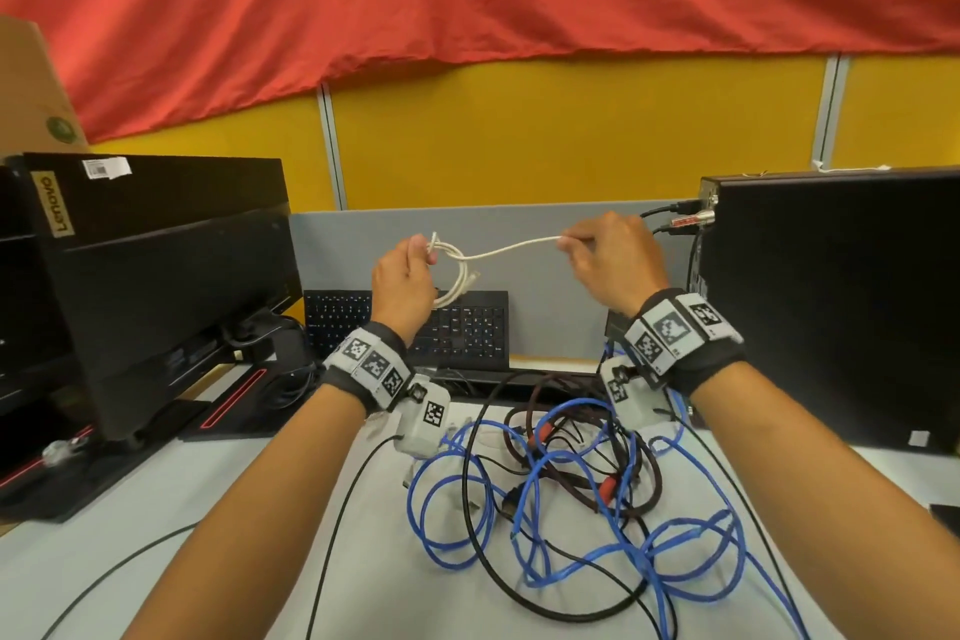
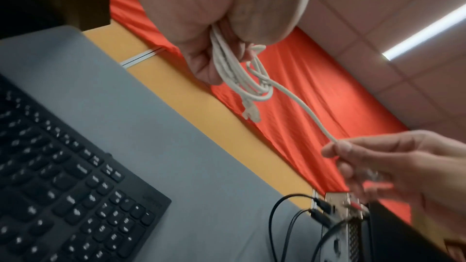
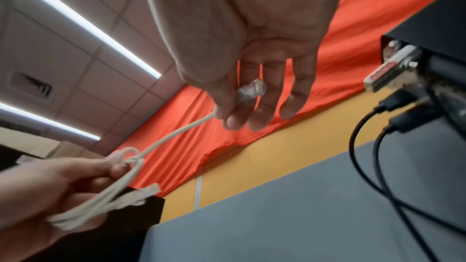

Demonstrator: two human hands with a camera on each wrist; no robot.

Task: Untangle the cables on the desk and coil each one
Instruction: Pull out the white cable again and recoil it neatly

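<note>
A thin white cable (image 1: 506,251) hangs in the air between my hands above the desk. My left hand (image 1: 405,276) grips its small coil (image 2: 242,79) of loops, with one clear plug (image 2: 251,112) dangling. My right hand (image 1: 602,252) pinches the cable's free end between thumb and forefinger, and its clear plug (image 3: 251,91) lies against the fingers. Below on the desk lies a tangle of a blue cable (image 1: 571,551), black cables (image 1: 483,582) and a brown cable (image 1: 649,478) with orange bands.
A black monitor (image 1: 156,276) stands at the left and a black computer case (image 1: 831,301) with plugged-in black cables (image 2: 285,226) at the right. A black keyboard (image 1: 467,333) leans against the grey partition (image 1: 519,244) behind the hands.
</note>
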